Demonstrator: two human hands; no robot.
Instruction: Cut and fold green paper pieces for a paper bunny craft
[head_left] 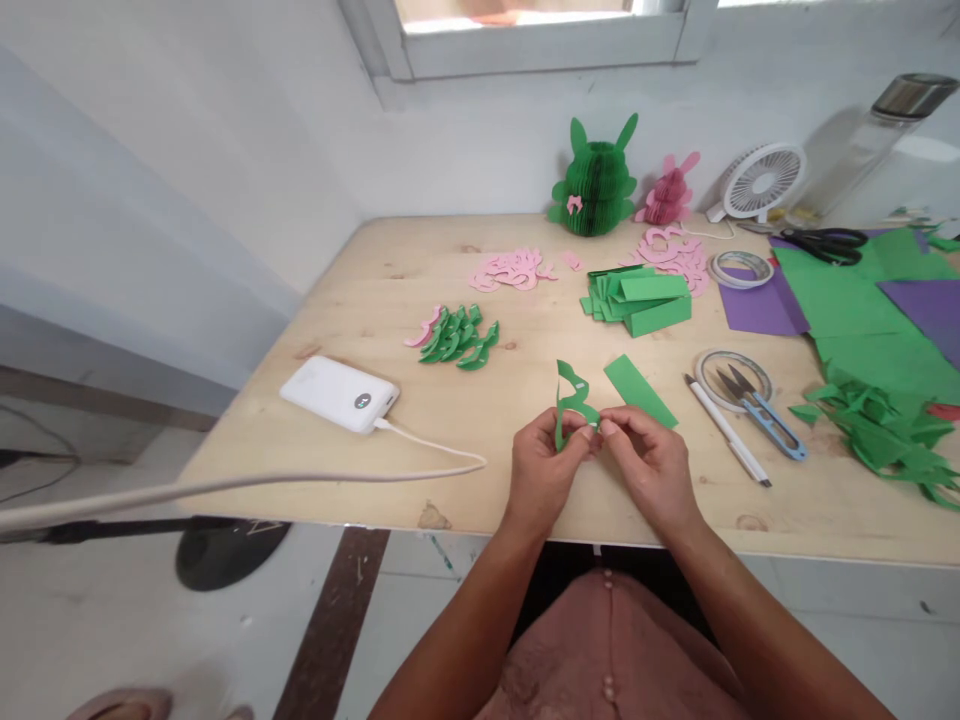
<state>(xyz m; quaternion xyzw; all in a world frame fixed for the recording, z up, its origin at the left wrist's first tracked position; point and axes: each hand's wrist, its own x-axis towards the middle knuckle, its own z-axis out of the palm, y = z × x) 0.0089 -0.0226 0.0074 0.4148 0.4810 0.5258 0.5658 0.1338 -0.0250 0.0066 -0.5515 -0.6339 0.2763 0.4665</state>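
Observation:
Between my two hands, just above the table's front part, is a curved green paper cutout [576, 392] with small whitish patches on it. My left hand [546, 462] pinches its lower left part between thumb and fingers. My right hand [651, 458] has its thumb and fingertips closed together at the cutout's lower right end, by a whitish spot. Whether a separate small piece sits in those fingertips is too small to tell. A green paper strip [640, 390] lies flat right behind my right hand. Left of my hands lies a group of similar green cutouts [454, 338].
A white power bank [330, 390] with a cable lies left. Thread snips [772, 420], a white pen [727, 430] and a tape roll [705, 372] lie right. Behind are folded green strips [637, 300], pink cutouts [514, 268] and a green paper figure [598, 185]. Green scraps [892, 430] lie far right.

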